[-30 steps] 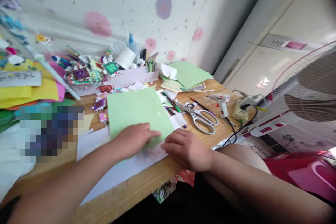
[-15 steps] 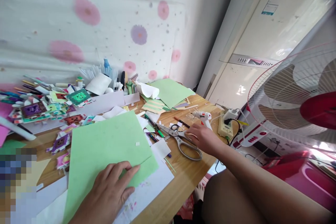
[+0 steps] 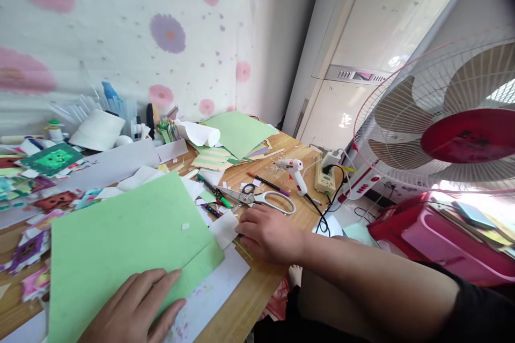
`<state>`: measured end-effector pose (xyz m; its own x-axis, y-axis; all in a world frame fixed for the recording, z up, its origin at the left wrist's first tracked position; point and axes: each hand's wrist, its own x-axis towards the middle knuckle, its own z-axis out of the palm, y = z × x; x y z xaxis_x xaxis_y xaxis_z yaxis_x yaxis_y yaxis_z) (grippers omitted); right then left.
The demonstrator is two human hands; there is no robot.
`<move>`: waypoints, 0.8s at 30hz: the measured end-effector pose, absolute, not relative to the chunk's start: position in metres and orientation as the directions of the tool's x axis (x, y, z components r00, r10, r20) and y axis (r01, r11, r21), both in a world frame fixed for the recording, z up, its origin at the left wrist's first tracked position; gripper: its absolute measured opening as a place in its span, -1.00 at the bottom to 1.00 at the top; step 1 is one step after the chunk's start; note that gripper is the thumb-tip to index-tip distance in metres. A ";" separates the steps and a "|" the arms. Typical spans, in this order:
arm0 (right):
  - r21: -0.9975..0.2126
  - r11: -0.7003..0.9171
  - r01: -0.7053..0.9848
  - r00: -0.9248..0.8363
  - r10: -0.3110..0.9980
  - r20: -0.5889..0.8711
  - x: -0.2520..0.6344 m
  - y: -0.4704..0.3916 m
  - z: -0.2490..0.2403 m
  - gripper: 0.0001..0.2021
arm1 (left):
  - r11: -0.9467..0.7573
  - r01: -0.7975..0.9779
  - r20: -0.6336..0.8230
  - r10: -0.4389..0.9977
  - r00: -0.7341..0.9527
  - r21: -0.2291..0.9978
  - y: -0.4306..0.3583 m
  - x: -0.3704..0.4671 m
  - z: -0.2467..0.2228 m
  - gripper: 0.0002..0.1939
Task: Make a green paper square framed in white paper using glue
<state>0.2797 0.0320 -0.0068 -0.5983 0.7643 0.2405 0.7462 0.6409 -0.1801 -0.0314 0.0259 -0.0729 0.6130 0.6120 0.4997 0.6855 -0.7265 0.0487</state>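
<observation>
My left hand (image 3: 134, 305) lies flat with its fingers stretched out on a large sheet of green paper (image 3: 120, 241). A cut or crease line runs across the sheet near its right corner, and a small white scrap (image 3: 185, 226) rests on it. My right hand (image 3: 269, 233) is over the table right of the sheet, its fingers bent around the end of a dark marker (image 3: 212, 210); the fingertips are partly hidden. Grey-handled scissors (image 3: 257, 198) lie open just beyond that hand, which covers one handle. A white paper piece (image 3: 224, 229) is beside the fingertips.
A green marker (image 3: 219, 196) and a dark pen (image 3: 267, 184) lie near the scissors. Behind them are a white glue gun (image 3: 295, 174) and a power strip (image 3: 325, 177). Painted scraps (image 3: 30, 249) lie at left. A fan (image 3: 434, 134) stands at right.
My right hand has moved from the scissors' far handle toward me and left, to the marker's end. The view has turned right. My left hand stays on the green sheet, slightly drawn back.
</observation>
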 end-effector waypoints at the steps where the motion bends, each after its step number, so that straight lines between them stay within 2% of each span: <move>1: -0.199 0.638 0.744 -0.595 0.768 0.236 0.278 0.032 -0.007 -0.79 | -0.715 0.694 0.493 0.634 0.596 0.081 0.025 -0.030 -0.070 -0.63; 4: -0.256 0.635 0.729 -0.597 0.773 0.217 0.269 0.033 -0.006 -0.77 | -0.644 0.728 0.406 0.746 0.528 0.237 0.021 -0.022 -0.057 -0.65; 7: -0.306 0.645 0.701 -0.614 0.763 0.203 0.258 0.036 -0.005 -0.68 | -0.500 0.761 0.224 0.866 0.447 0.413 0.018 -0.013 -0.040 -0.75; 9: -0.346 0.642 0.684 -0.605 0.764 0.222 0.254 0.038 -0.005 -0.61 | -0.422 0.756 0.106 0.897 0.430 0.500 0.019 -0.009 -0.026 -0.80; 11: -0.396 0.636 0.662 -0.575 0.770 0.275 0.253 0.041 -0.004 -0.60 | -0.370 0.750 0.046 0.909 0.414 0.548 0.021 -0.011 -0.007 -0.81; 13: -0.455 0.624 0.635 -0.522 0.781 0.342 0.256 0.044 -0.002 -0.62 | -0.322 0.750 0.043 0.929 0.367 0.577 0.024 -0.020 0.019 -0.80; 15: -0.511 0.599 0.616 -0.462 0.801 0.381 0.261 0.047 0.002 -0.65 | -0.240 0.760 0.077 0.967 0.244 0.604 0.028 -0.032 0.049 -0.80; 20: -0.573 0.539 0.617 -0.385 0.842 0.378 0.270 0.050 0.004 -0.75 | -0.121 0.744 0.269 0.960 -0.081 0.658 0.032 -0.056 0.112 -0.75; 24: -0.490 0.585 0.647 -0.477 0.811 0.338 0.269 0.047 -0.005 -0.77 | -0.116 0.720 0.233 0.970 -0.066 0.685 0.028 -0.060 0.125 -0.76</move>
<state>0.2691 0.0473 -0.0052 -0.4774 0.8111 0.3380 0.6467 0.5847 -0.4898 -0.0598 0.0277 0.1253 -0.0655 0.9701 0.2335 0.7195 -0.1162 0.6847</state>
